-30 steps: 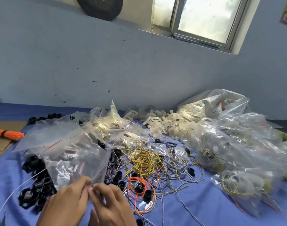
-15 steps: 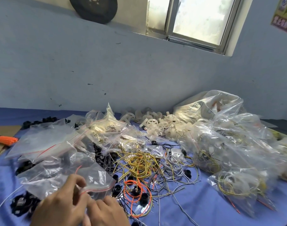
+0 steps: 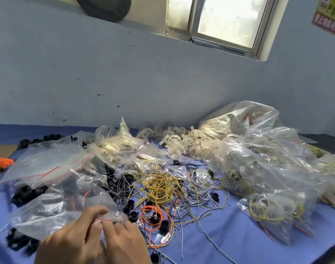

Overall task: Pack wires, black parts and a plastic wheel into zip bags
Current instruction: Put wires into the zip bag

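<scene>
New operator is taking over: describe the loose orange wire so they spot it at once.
Start at the yellow wire tangle mid-table. Nearer the person, right of the right hand, lies the orange wire. Unlike that tangle and the grey wires around it, it is orange and loops round black parts.

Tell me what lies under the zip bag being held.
Black parts show dimly through the zip bag and poke out at its edges. The left hand and right hand cover its near edge, hiding whatever lies there.

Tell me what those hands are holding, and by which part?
Both the left hand and the right hand pinch one clear zip bag by its red-lined zip edge.
</scene>
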`<state>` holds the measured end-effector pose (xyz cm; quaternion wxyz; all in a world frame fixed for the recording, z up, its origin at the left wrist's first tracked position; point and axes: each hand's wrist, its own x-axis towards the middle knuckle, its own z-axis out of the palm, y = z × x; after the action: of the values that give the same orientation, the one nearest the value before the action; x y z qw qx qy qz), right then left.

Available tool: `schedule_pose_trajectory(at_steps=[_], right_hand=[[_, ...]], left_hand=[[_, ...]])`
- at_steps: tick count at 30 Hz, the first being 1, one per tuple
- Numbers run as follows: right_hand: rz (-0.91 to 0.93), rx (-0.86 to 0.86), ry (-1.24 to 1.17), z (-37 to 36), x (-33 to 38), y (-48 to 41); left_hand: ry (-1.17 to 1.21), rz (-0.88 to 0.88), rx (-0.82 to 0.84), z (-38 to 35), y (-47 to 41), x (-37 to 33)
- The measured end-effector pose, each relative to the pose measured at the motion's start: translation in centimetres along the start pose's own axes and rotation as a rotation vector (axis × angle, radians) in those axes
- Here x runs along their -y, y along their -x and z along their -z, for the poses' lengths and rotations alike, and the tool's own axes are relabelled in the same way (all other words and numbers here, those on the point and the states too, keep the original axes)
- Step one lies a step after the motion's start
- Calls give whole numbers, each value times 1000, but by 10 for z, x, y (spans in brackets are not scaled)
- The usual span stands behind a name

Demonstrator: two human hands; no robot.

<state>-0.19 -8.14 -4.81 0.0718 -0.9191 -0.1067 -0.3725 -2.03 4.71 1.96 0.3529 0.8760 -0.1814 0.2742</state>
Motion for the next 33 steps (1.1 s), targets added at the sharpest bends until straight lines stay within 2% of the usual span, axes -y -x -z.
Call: schedule_pose_trajectory(at_steps=[6,10,13,16,19,22,28,30,33], right_hand=[[83,35,-117,7,3,5],[40,-49,-299,20,3,-1],[-73,-62,-341,30,-19,-12],[-288,47,-345,35,-64,-30],[-420,236,-212,35,-113,-51],[-370,505,-44,32,-140,-61],[-256,774,18,26,-153,-57],[-235,755,15,25,-154,-55],[-255,625,-4,26,-158,-52]], left_hand=[[-75,63,-19,2,-8,15],[-4,218,-65,4,-14,38],[43,242,-62,3,-14,43],[42,250,-66,3,-14,41],[45,264,-38,4,-14,41],[69,269,-15,5,-14,40],[85,269,-11,3,-14,42],[82,254,-11,3,-13,42],[82,249,-24,3,-12,44]])
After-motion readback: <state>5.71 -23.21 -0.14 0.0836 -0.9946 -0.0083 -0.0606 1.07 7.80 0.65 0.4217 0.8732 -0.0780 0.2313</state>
